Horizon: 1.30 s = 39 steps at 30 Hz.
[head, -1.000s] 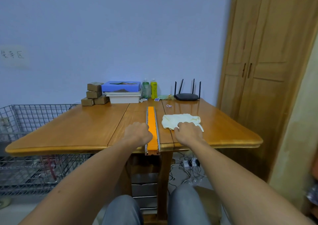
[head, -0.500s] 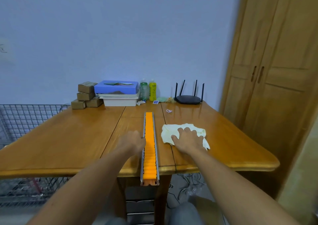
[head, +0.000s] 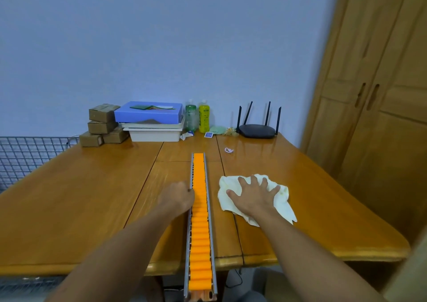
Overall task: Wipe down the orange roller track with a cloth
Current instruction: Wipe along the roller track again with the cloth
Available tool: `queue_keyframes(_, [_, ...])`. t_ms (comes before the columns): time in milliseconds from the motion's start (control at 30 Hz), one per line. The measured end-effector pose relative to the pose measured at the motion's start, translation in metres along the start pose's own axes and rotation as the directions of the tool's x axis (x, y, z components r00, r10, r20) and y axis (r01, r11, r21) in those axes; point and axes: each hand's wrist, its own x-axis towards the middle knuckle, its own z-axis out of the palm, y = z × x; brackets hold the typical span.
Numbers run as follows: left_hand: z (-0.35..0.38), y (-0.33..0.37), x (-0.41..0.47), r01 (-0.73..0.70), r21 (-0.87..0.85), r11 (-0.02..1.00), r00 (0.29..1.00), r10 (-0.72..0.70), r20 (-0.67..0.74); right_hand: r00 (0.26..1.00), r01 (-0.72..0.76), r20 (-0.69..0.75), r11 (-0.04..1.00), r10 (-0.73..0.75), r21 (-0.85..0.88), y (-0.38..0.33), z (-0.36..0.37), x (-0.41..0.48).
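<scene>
- Orange roller track: lies on the wooden table, centre of the frame. Its long axis runs from the lower centre, where its near end overhangs the table's front edge, straight up the frame to its far end, which points at the wall and stops short of the clutter there. Orange rollers sit crosswise between two grey metal side rails.
- My left hand: left of centre, curled into a loose fist with the knuckles pressed against the track's left rail about midway along its length. I cannot tell whether the fingers hook the rail or merely rest beside it.
- My right hand: right of centre, flat and palm down with fingers spread, pressing on the cloth; nothing is clasped.
- Cloth: pale, crumpled, lying on the table just right of the track and apart from it, a strip of bare wood between them.
- Far edge of the table, middle of the frame, left to right: stacked brown cartons, a blue box on white trays, a green bottle, a yellow bottle, a black router with four antennas.
- Left edge: wire mesh basket. Right side: wooden wardrobe doors.
</scene>
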Motion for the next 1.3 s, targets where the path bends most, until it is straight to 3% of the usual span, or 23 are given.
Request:
queue_keyframes(233, [0.008, -0.002, 0.037, 0.006, 0.005, 1.000, 1.000, -0.006, -0.006, 0.996, 0.018, 0.092, 1.000, -0.016, -0.021, -0.004, 0.019, 0.030])
queue_keyframes(500, [0.018, -0.006, 0.068, 0.002, -0.019, 1.000, 1.000, -0.002, -0.018, 0.983, 0.122, -0.119, 0.980, -0.142, -0.157, -0.009, 0.024, 0.051])
queue_keyframes(667, [0.025, -0.011, 0.088, -0.015, -0.043, 0.999, 0.999, 0.013, -0.046, 0.957, 0.224, -0.147, 0.959, -0.250, -0.171, -0.007, 0.018, 0.064])
queue_keyframes(1000, [0.032, -0.021, 0.137, -0.028, -0.111, 0.993, 0.997, 0.019, -0.076, 0.934, 0.162, -0.333, 0.984, -0.131, 0.068, -0.020, -0.026, 0.130])
queue_keyframes(1300, [0.035, -0.017, 0.173, 0.031, -0.187, 0.982, 0.998, -0.040, -0.044, 0.902, 0.273, -0.373, 0.956, -0.215, 0.109, -0.099, -0.049, 0.189])
